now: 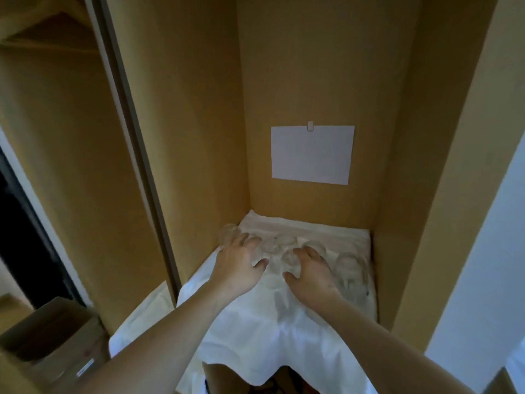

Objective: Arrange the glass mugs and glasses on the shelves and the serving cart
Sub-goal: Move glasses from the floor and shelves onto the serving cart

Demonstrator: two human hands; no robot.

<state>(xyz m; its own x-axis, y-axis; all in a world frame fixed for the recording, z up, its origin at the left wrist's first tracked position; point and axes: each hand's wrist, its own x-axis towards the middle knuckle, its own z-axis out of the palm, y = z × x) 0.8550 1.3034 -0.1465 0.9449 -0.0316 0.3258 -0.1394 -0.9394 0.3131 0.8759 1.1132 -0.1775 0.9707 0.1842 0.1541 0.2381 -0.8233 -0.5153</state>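
Both hands hover with spread, empty fingers over the glasses [285,241] on the cloth-covered shelf [255,322]; the left hand [238,265] is nearest the glass in the shelf's back-left corner [229,233], and the right hand [311,273] is just left of the big glass at the right edge [352,268].

Both hands [238,268] [309,274] over glasses [281,243] (blurred) on white cloth [270,331].

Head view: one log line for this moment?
left hand: over glasses | right hand: over glasses | grip: unclear | surface: white cloth
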